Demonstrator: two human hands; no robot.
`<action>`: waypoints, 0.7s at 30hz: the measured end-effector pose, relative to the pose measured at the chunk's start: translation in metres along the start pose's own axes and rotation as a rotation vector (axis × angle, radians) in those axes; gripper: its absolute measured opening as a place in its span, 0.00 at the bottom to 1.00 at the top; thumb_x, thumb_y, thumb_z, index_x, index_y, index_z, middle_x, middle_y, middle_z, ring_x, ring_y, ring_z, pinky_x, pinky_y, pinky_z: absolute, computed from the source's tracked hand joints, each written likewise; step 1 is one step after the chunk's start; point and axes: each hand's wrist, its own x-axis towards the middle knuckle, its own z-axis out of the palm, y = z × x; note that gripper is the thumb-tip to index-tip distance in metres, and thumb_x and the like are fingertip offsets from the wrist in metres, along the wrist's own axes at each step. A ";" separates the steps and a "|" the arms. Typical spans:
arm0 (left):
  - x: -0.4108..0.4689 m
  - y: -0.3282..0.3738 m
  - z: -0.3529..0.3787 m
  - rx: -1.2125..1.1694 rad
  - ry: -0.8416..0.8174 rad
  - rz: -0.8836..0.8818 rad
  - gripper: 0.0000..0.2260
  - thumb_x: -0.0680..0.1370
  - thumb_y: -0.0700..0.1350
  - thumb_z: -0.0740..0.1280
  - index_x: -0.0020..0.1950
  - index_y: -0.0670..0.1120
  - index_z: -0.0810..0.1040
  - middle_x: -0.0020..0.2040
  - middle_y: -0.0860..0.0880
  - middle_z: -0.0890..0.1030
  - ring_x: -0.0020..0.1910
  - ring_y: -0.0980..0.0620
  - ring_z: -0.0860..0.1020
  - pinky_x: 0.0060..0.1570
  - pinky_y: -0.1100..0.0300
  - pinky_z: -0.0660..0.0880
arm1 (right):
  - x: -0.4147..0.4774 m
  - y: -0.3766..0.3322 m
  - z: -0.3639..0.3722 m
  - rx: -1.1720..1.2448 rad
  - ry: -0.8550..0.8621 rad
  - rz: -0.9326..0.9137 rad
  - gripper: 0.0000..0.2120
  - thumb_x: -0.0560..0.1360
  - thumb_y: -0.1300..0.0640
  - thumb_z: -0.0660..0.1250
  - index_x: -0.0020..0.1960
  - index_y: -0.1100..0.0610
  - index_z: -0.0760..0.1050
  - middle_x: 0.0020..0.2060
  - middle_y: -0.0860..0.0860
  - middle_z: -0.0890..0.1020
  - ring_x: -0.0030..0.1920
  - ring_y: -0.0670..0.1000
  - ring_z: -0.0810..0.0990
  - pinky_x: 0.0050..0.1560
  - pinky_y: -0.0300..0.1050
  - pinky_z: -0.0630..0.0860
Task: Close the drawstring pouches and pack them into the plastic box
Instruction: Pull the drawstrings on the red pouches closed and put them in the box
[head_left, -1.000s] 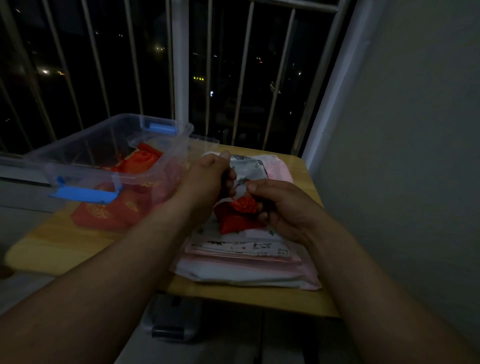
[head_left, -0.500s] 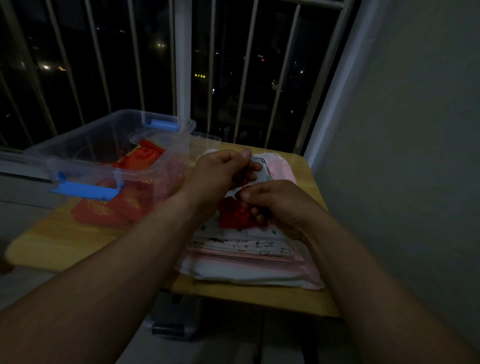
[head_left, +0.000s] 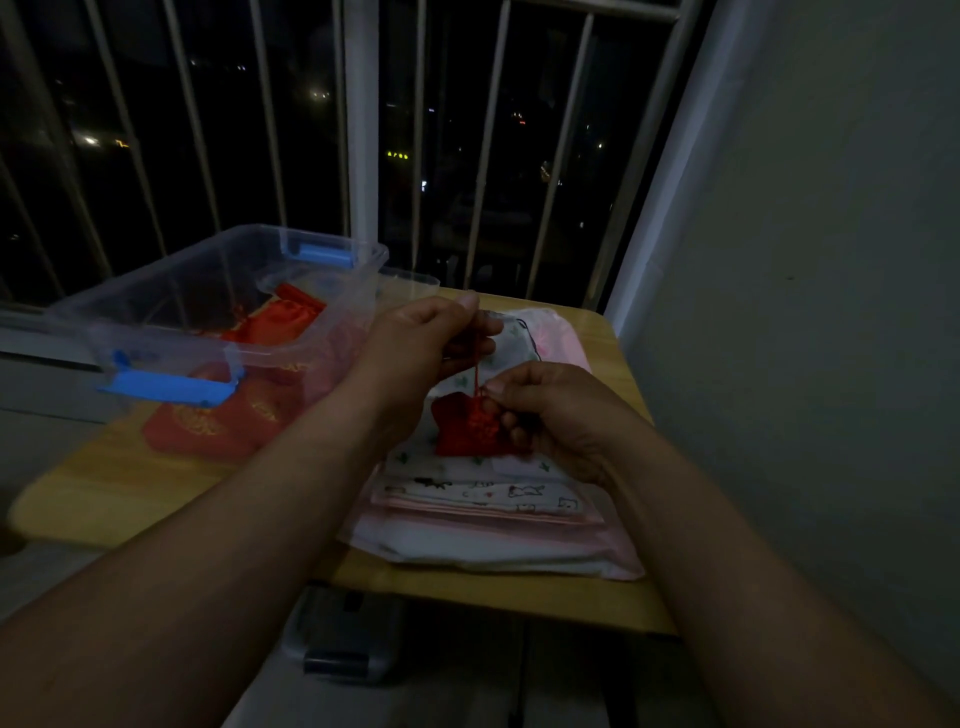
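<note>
The left grip (head_left: 415, 343) pinches the thin red cord (head_left: 475, 358) and holds it taut upward; the right grip (head_left: 556, 415) pinches the gathered neck of the small red pouch (head_left: 462, 434), just above a pile of pale cloth bags (head_left: 483, 493) on the counter (head_left: 93, 488). The pouch seems light and soft, the cord slippery, so the neck is the good place to hold. The plastic box (head_left: 156, 291) stands near, on the left.

Left: plastic box (head_left: 156, 280) open-topped; wall (head_left: 831, 312) close right; bars (head_left: 488, 156) behind.
</note>
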 end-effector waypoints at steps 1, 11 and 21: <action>0.000 0.000 0.000 -0.001 0.002 0.004 0.12 0.84 0.47 0.65 0.46 0.43 0.82 0.51 0.44 0.87 0.55 0.43 0.85 0.56 0.53 0.82 | 0.000 0.000 0.000 0.005 -0.005 0.001 0.05 0.79 0.65 0.70 0.44 0.60 0.81 0.35 0.53 0.82 0.31 0.45 0.76 0.30 0.37 0.75; -0.006 -0.004 0.006 0.189 -0.132 -0.009 0.12 0.85 0.50 0.64 0.57 0.45 0.84 0.54 0.47 0.87 0.55 0.49 0.85 0.57 0.50 0.82 | -0.002 0.002 -0.001 -0.215 -0.040 -0.106 0.06 0.80 0.62 0.69 0.47 0.61 0.83 0.32 0.49 0.82 0.34 0.45 0.78 0.35 0.39 0.75; -0.016 -0.009 -0.011 0.849 -0.307 0.125 0.21 0.83 0.44 0.66 0.75 0.52 0.67 0.48 0.57 0.82 0.44 0.66 0.80 0.38 0.72 0.74 | -0.002 0.002 -0.009 -0.217 0.049 -0.158 0.05 0.81 0.62 0.69 0.48 0.60 0.84 0.38 0.56 0.82 0.35 0.46 0.78 0.37 0.40 0.77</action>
